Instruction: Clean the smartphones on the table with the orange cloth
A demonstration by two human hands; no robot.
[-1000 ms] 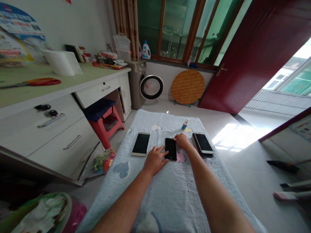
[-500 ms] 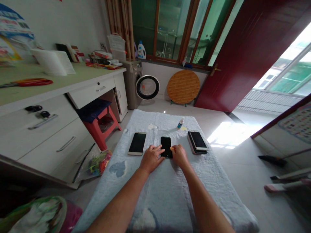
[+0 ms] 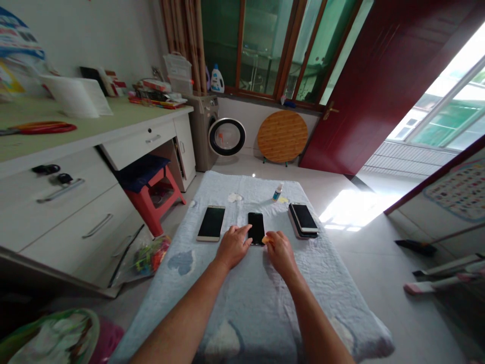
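A black smartphone lies flat, screen up, on the cloth-covered table. My left hand rests at its left edge, fingers spread, with fingertips touching the phone. At the lower right corner of the phone, my right hand pinches a small orange piece; its exact kind is too small to tell. To the left lies a larger phone with a gold frame. On the right, a white-framed phone sits on top of another dark device. Behind them stands a small spray bottle with a white top.
A desk with drawers runs along the left, with a red stool partly under it. Beyond the table are a washing machine with its door open and a round wooden tabletop. A plastic bag lies on the floor.
My right hand has moved slightly down and away from the phone's right edge, and more of the orange piece shows. The left fingers are more stretched. The whole view has shifted a little.
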